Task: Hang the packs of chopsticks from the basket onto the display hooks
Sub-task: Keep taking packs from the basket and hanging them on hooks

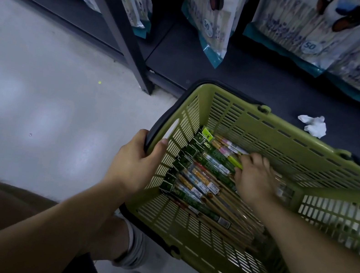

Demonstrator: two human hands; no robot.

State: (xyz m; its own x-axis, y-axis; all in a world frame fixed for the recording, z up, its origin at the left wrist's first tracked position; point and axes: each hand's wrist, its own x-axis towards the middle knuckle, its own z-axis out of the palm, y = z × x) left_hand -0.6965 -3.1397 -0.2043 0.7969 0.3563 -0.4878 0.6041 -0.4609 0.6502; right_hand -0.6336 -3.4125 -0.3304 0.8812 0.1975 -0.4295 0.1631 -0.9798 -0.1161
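Head view: long green-topped chopstick packs [199, 183] line olive basket [270, 137].

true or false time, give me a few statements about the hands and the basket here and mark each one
1. The left hand grips the basket at its end. True.
2. The right hand is outside the basket. False: it is inside, on the chopstick packs.
3. The basket is red. False: it is green.
4. Crumpled white paper lies on the dark shelf base. True.
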